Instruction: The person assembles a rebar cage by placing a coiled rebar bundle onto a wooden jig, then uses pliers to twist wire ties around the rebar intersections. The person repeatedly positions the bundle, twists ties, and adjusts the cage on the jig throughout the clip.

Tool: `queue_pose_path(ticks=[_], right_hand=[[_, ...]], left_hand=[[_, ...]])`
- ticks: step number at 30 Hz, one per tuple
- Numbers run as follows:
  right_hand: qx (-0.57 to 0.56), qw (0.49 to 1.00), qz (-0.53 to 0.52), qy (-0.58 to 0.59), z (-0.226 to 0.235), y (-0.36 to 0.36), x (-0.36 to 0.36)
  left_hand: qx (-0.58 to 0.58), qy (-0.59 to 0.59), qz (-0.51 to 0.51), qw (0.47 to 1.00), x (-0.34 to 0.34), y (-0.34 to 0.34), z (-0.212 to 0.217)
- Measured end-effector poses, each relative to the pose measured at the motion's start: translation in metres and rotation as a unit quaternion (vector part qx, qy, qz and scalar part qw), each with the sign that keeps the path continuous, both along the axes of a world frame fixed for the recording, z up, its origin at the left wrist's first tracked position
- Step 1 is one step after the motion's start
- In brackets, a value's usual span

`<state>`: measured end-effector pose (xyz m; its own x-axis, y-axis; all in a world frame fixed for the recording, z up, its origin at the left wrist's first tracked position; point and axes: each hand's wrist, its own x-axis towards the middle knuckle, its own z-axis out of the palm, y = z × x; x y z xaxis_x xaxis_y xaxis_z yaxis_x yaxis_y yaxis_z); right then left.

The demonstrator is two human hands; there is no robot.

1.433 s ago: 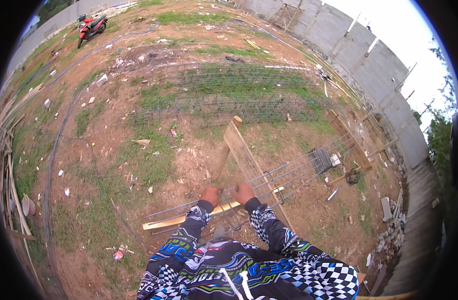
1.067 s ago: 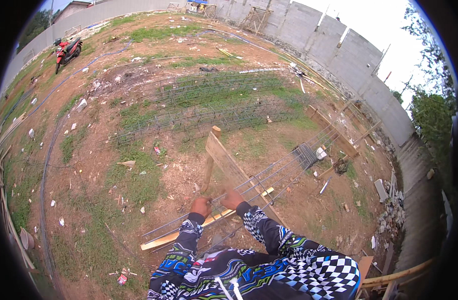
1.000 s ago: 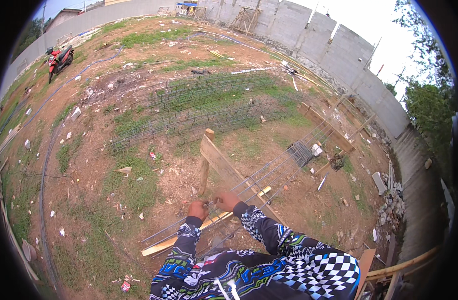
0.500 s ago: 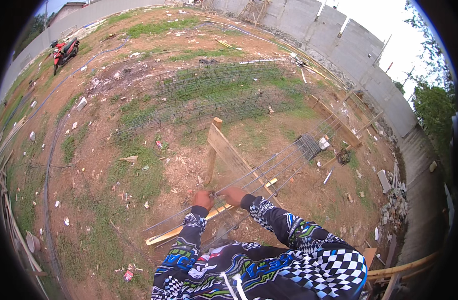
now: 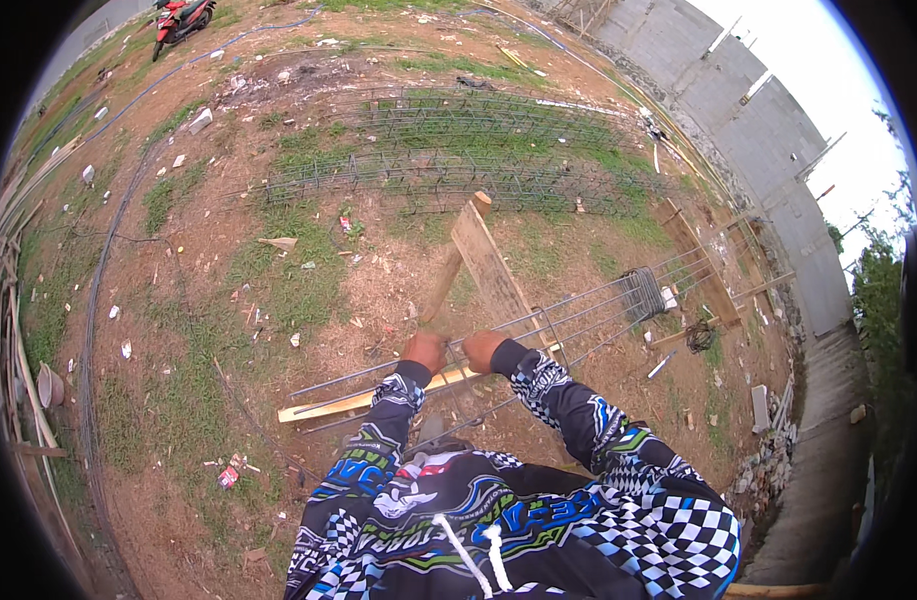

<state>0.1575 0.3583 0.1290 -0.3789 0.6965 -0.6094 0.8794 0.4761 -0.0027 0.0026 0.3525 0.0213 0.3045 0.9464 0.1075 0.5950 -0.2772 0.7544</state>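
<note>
Long steel bars (image 5: 598,292) run from lower left to upper right across a wooden trestle board (image 5: 488,255). My left hand (image 5: 424,351) is closed on the nearby length of the top bar, knuckles up. Close to its right, my right hand (image 5: 483,350) is also closed at that bar; its fingertips are hidden. Below both hands lies a pale wooden strip (image 5: 328,406), among the bars. A bundle of bent steel stirrups (image 5: 642,294) hangs round the bars farther right, near a second wooden board (image 5: 693,250).
Finished rebar cages (image 5: 458,182) lie on the grass beyond. A wooden post (image 5: 443,285) props the near board. A red motorbike (image 5: 183,22) stands far left, a grey block wall (image 5: 718,85) far right. Bamboo poles (image 5: 23,360) and a bucket (image 5: 50,385) lie left.
The view has tilted down and shifted. My hands have moved slightly apart along the bar, and the right fingers now curl back from the left hand.
</note>
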Motion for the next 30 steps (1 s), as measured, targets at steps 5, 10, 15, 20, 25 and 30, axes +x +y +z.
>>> queue_pose_path(ticks=[5, 10, 15, 20, 25, 30], right_hand=[[0.106, 0.980, 0.165, 0.036, 0.014, 0.005, 0.001], [0.100, 0.972, 0.213, 0.008, 0.015, 0.003, 0.003], [0.131, 0.932, 0.315, 0.120, 0.011, 0.024, 0.008], [0.230, 0.865, 0.410, 0.177, 0.026, 0.028, -0.011], [0.159, 0.904, 0.392, 0.062, 0.031, 0.042, -0.055], [-0.141, 0.980, 0.138, 0.005, 0.002, 0.151, -0.060]], left_hand=[[-0.025, 0.013, 0.022, 0.999, 0.001, 0.001, 0.005], [-0.005, 0.000, -0.001, 1.000, 0.001, -0.007, 0.022], [0.000, -0.006, 0.007, 1.000, 0.004, 0.006, -0.021], [-0.058, -0.024, 0.034, 0.997, 0.000, 0.005, -0.017], [-0.118, 0.011, 0.001, 0.993, -0.006, 0.001, 0.015], [-0.080, -0.053, -0.006, 0.995, -0.008, 0.005, -0.005]])
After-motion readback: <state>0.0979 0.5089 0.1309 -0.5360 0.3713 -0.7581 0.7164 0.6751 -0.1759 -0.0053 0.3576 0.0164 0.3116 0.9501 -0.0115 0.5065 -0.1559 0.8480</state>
